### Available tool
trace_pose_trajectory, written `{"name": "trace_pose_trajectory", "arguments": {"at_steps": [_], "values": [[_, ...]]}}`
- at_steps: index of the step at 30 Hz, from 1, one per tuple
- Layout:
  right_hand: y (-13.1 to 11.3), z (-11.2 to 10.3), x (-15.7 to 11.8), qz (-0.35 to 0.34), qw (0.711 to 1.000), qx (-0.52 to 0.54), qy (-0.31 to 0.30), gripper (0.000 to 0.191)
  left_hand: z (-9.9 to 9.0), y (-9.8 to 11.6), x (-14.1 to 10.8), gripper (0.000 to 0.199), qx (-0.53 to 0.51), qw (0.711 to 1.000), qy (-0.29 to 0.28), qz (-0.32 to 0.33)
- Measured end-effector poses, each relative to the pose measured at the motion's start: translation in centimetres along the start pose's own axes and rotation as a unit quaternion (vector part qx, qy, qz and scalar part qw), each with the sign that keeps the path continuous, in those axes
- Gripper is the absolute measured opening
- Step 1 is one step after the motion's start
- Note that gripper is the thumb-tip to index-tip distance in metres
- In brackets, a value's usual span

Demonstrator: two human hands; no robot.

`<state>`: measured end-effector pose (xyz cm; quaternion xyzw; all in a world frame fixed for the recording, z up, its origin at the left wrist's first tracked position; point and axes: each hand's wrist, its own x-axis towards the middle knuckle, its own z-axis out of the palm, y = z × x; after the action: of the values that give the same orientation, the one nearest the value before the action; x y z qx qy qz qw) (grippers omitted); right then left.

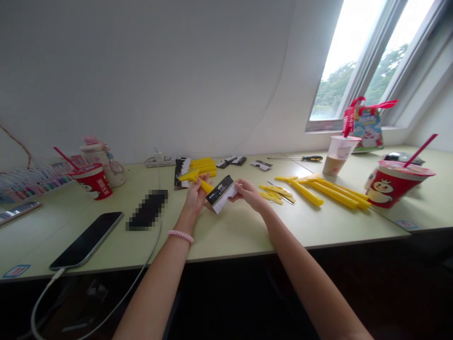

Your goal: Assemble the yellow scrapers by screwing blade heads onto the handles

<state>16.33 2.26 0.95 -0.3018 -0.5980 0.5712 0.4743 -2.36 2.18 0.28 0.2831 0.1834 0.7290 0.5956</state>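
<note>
My left hand (196, 194) grips a yellow plastic tool (200, 182), whose narrow end reaches toward a black-and-white card sleeve (221, 194). My right hand (249, 194) pinches that sleeve from the other side, and the two hands are close together above the table. Several similar yellow tools (334, 194) lie to the right of my right hand, near small yellow pieces (272, 193) and a thin metal blade (283, 194). More yellow tools (202, 167) sit stacked behind my left hand, beside black-and-white cards (180, 172).
The pale green desk (226, 241) has a front edge close below my forearms. A smartphone (87, 240) with a white cable lies at left. Red cups (92, 182) (396, 183), a milk tea cup (336, 155), a screwdriver (300, 158) and a power strip (159, 162) stand around.
</note>
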Motion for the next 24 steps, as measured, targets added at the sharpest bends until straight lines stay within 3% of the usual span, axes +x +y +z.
{"name": "trace_pose_trajectory", "arguments": {"at_steps": [4, 8, 11, 19, 24], "values": [[-0.1, 0.0, -0.1, 0.017, 0.999, 0.019, 0.019, 0.02, 0.2, -0.6, -0.3, 0.012, 0.041, 0.997, -0.046, -0.035], [-0.4, -0.1, -0.3, 0.065, 0.995, 0.07, -0.015, 0.014, 0.5, -0.5, -0.6, 0.024, 0.058, 0.997, -0.049, -0.022], [-0.5, -0.1, -0.4, 0.088, 0.991, 0.1, -0.023, 0.012, 0.8, -0.2, -0.8, 0.032, 0.07, 0.995, -0.055, -0.052], [-0.1, -0.2, -0.1, 0.101, 0.992, 0.078, 0.018, 0.009, 0.6, -0.8, -1.2, 0.032, 0.157, 0.977, -0.084, -0.12], [0.1, -0.5, 0.2, 0.053, 0.993, 0.081, 0.075, 0.012, 0.5, -0.9, -1.4, 0.03, 0.201, 0.966, -0.108, -0.122]]}}
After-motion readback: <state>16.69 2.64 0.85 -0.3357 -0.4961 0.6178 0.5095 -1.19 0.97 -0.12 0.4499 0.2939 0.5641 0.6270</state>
